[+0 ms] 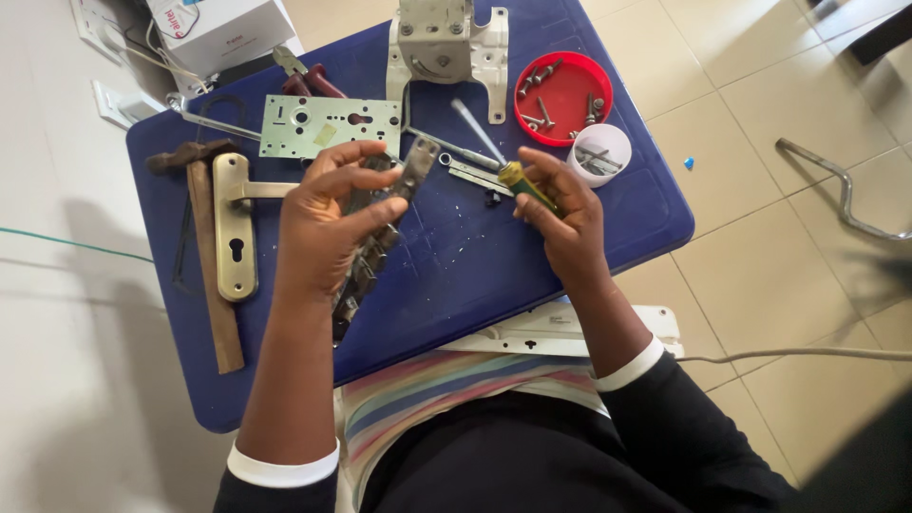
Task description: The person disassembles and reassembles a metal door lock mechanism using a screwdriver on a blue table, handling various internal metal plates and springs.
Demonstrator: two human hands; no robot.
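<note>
A single head-worn camera looked steeply down, close above the blue table [589, 218], which filled the frame's middle. The wearer's lap sat at 6 o'clock, tiled floor [760, 142] spread toward 3 o'clock. No second view shared the scene.

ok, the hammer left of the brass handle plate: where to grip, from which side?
Grip the hammer on its wooden handle, near the lower end. Come from the left: the brass handle plate lies close along its right, and the left hand holding the lock body hovers just beyond.
</note>
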